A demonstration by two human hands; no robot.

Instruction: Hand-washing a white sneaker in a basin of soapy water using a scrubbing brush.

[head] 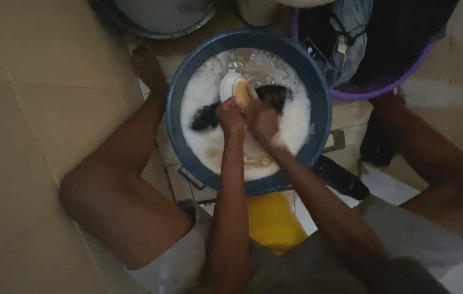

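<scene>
left hand [230, 116]: you're gripping the dark garment [209, 115], steadying it
right hand [261, 118]: you're clutching the soap bar [240, 92], pressing it on
basin [188, 71]: holding sudsy water

Both hands [246, 117] w/ soap bar [240, 92] over sudsy blue basin [188, 81]

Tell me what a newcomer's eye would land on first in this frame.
First, the round blue basin at centre, full of white suds, with dark cloth soaking in it. Both hands meet over the foam: the left hand beside the right hand, pressed around a pale bar of soap. Next, a purple tub heaped with dark clothes sits at the upper right, and a yellow object lies below the basin.
</scene>
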